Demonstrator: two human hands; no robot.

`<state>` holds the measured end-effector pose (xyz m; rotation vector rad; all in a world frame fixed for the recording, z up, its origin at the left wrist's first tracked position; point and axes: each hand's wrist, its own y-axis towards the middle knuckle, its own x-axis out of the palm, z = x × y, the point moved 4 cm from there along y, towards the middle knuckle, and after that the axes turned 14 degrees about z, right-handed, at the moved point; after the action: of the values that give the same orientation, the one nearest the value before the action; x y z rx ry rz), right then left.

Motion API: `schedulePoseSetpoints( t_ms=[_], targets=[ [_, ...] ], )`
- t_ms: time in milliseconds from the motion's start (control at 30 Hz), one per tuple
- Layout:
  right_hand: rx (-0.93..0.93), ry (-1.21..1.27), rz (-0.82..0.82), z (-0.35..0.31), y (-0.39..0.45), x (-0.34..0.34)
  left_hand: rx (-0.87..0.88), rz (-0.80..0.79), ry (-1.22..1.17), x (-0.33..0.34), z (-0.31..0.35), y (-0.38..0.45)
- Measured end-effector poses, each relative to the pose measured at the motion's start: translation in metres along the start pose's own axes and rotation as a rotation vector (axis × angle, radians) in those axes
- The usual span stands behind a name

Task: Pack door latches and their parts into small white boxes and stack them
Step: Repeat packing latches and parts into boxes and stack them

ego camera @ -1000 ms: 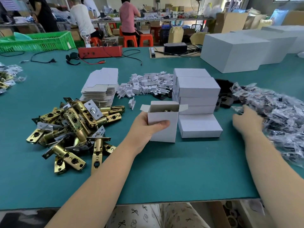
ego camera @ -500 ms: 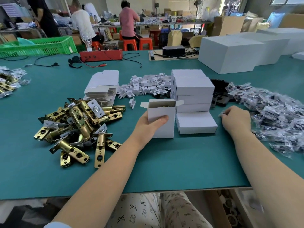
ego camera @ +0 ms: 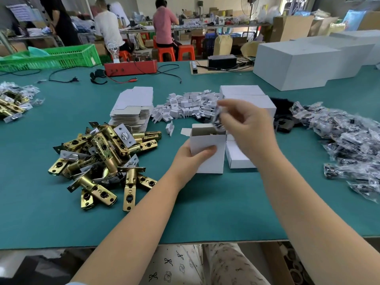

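A small white box (ego camera: pixel 209 155) stands upright on the green table (ego camera: pixel 205 212) with its top flaps open. My left hand (ego camera: pixel 191 157) grips its left side, thumb on the front face. My right hand (ego camera: pixel 244 128) hovers just above the box's opening and pinches a small clear bag of parts (ego camera: pixel 216 119). Something brass shows inside the box. Behind and to the right stands a stack of closed white boxes (ego camera: pixel 250 99), partly hidden by my right hand. A heap of brass door latches (ego camera: pixel 102 159) lies to the left.
Clear bags of dark parts (ego camera: pixel 349 140) pile up at the right. Flat box blanks (ego camera: pixel 133 108) and small white card inserts (ego camera: pixel 185 106) lie behind the box. Large white cartons (ego camera: pixel 298 62), a red device (ego camera: pixel 131 67) and a green crate (ego camera: pixel 61 57) stand farther back. People work at far tables.
My right hand left the bag pile at the right, carrying one small bag, and moved left and up to above the open box. My left hand kept its hold on the box.
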<state>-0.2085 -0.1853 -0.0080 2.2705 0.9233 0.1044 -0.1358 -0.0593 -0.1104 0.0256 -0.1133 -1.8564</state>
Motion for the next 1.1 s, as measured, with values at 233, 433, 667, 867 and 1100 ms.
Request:
schedulePoseSetpoints(
  t_ms=[233,433,667,867,1100],
  targets=[
    [-0.115,-0.266,-0.217,-0.003,-0.007,0.031,0.024,0.003,0.043,0.0,0.001,0.002],
    [-0.342,-0.554,-0.317,0.003,-0.012,0.032,0.01,-0.066,0.023,0.0,0.002,0.002],
    [-0.373,-0.441,-0.218,0.006,-0.017,0.026,-0.101,-0.06,-0.283,-0.002,0.008,0.001],
    [0.081,0.029,0.281,0.037,-0.04,0.003,-0.119,-0.045,-0.32,-0.008,0.011,0.007],
    [0.04,0.1,0.264,0.037,-0.044,0.003,0.003,0.044,-0.229,-0.012,0.022,0.007]
  ],
)
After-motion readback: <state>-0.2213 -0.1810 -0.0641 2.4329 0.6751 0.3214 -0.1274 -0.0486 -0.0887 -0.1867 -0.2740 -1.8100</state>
